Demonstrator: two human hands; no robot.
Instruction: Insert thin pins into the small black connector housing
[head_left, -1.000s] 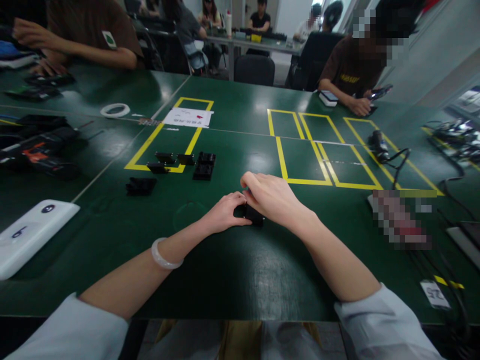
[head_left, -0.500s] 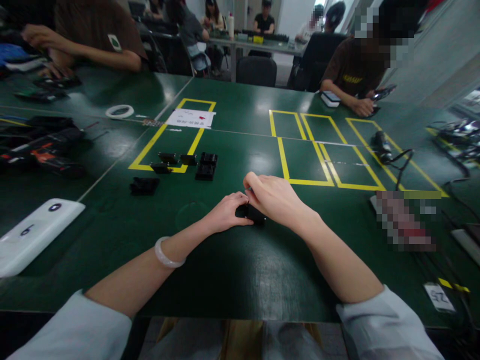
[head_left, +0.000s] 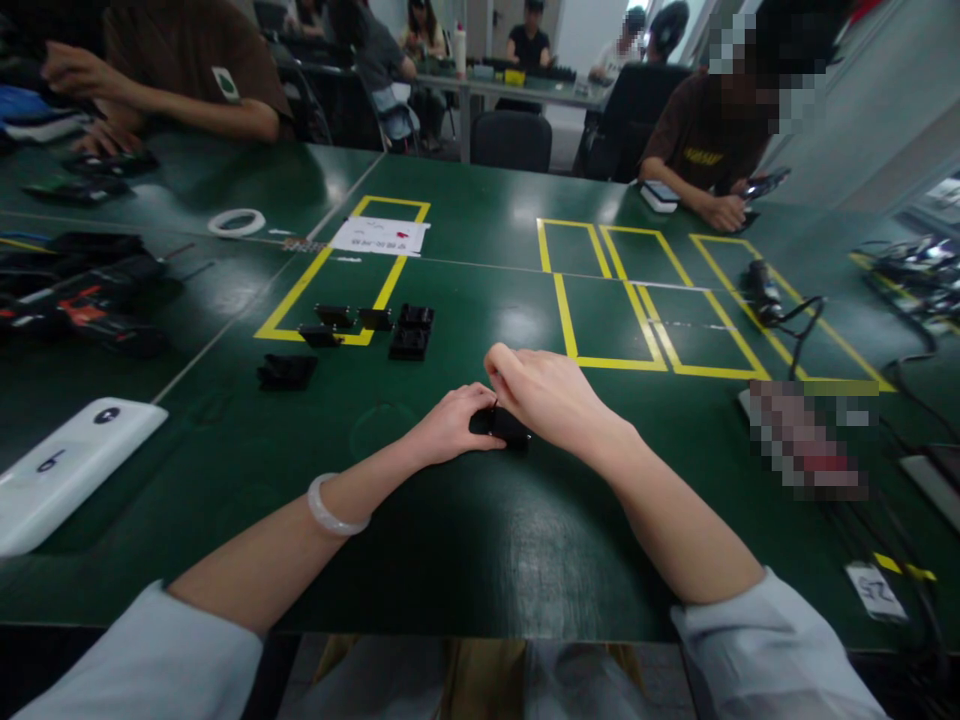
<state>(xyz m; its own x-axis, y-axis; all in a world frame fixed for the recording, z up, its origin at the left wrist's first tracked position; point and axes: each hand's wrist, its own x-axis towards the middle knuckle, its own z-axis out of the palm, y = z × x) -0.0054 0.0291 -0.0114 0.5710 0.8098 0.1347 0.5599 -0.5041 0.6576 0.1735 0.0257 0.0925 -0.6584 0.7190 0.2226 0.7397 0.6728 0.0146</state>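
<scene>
A small black plastic part [head_left: 504,428] rests on the green table [head_left: 480,560] in front of me. My left hand [head_left: 450,424] pinches its left end with curled fingers. My right hand [head_left: 551,397] covers its right side from above, fingers bent down onto it, so most of the part is hidden. A pale bangle [head_left: 330,505] circles my left wrist. Several more black parts [head_left: 411,331] lie further back by a yellow taped rectangle [head_left: 341,270], and one black part [head_left: 285,372] sits alone to the left.
A white device [head_left: 67,468] lies at the left edge, dark tools [head_left: 82,295] beyond it. Yellow taped boxes [head_left: 645,300], a cabled black tool [head_left: 759,288] and more cables [head_left: 911,280] fill the right. A tape roll [head_left: 236,222] and paper sheet [head_left: 380,236] lie farther back. Other people sit around the table.
Both hands stay on the black part with only slight finger shifts. The view has moved a little.
</scene>
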